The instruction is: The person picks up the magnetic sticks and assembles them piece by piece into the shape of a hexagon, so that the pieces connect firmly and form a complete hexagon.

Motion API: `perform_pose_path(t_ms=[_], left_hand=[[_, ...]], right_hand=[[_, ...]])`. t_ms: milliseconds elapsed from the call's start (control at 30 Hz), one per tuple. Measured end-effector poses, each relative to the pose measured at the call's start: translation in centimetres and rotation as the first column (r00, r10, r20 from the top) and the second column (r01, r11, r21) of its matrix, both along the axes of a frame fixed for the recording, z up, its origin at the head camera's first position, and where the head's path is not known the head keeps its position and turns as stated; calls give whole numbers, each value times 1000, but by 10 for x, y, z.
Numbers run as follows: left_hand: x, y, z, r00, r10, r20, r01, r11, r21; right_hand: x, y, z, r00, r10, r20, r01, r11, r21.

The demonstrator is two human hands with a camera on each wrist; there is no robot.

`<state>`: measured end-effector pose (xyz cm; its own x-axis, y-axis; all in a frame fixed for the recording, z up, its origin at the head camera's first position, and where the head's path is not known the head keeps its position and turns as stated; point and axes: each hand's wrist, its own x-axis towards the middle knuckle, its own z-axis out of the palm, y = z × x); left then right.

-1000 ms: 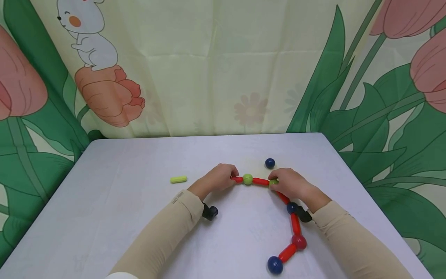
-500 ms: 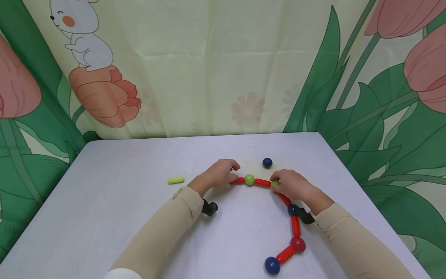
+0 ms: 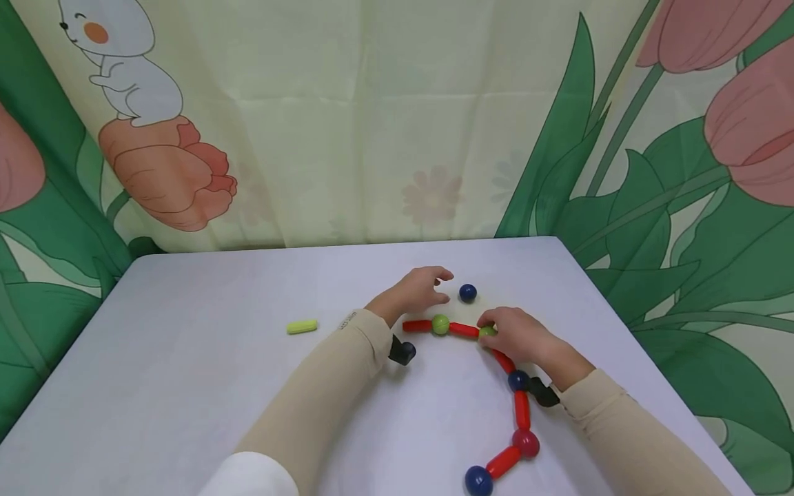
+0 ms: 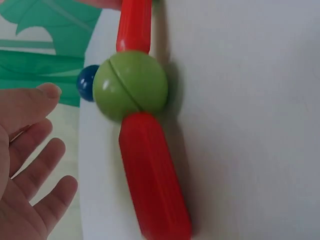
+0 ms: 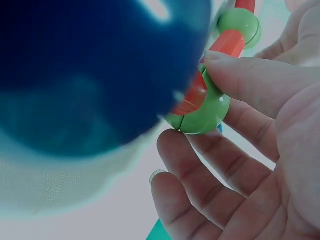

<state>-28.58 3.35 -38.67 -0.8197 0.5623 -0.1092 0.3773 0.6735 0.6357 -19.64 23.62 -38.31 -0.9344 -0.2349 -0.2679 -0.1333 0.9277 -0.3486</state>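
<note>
Right hand (image 3: 521, 335): my thumb and fingertips pinch the right green ball (image 5: 214, 114) of the chain (image 3: 522, 411); left hand (image 3: 417, 289): fingers parted, holding nothing, just left of the loose blue ball (image 3: 468, 293). The chain curves over the right side of the table (image 3: 186, 386), from the red rod (image 3: 417, 326) at its left end to the end blue ball (image 3: 479, 481) nearest me. Judgement: a light, steady right pinch should spare the joints, and an unhurried left approach, fingers spread to both sides, should guard against the loose ball rolling.
</note>
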Motion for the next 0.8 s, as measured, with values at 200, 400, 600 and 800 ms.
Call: perform_pose_path(t_ms=[200,400,600,800], left_hand=[[-1,24,-3,999,14,48,-15,1000,26],[0,40,-6,996,24,80,-24,1000,1],[0,47,-13,999,18,49,-15,998,-60],[-1,45,-20,999,26,22,-24,996,-86]], right_hand=[[1,1,0,1000,19,-15,-19,1000,2],[2,0,0,999,22,-24,-22,1000,-1],[2,0,-1,999,23,-34,-23,1000,-4],[3,2,-1,999,9,-34,-9,1000,-2]])
